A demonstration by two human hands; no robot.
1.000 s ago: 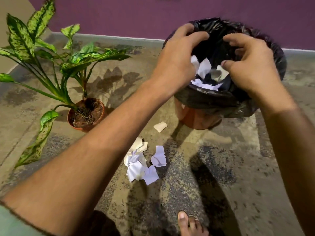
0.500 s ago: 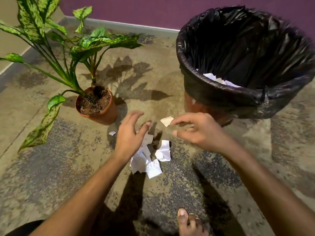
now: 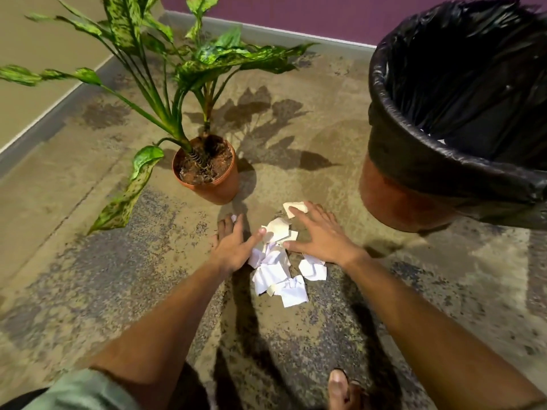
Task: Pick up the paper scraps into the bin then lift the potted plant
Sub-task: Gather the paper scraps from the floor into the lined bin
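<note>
**Floor layout**

Paper scraps (image 3: 278, 267) in a pile on the floor (image 3: 88, 261), mid-frame. Left hand (image 3: 233, 247) flat on floor at pile's left edge, thumb touching scraps. Right hand (image 3: 319, 235) at pile's right/far side, fingers on one separate scrap (image 3: 294, 208) beyond the pile. Potted plant (image 3: 207, 170) behind & left of pile, near the left hand. Bin (image 3: 414, 184) to the right, behind right hand, a few scraps inside. Wall (image 3: 296, 10) runs along floor's far edge. Foot (image 3: 340, 389) nearest the viewer, at bottom edge.
</note>
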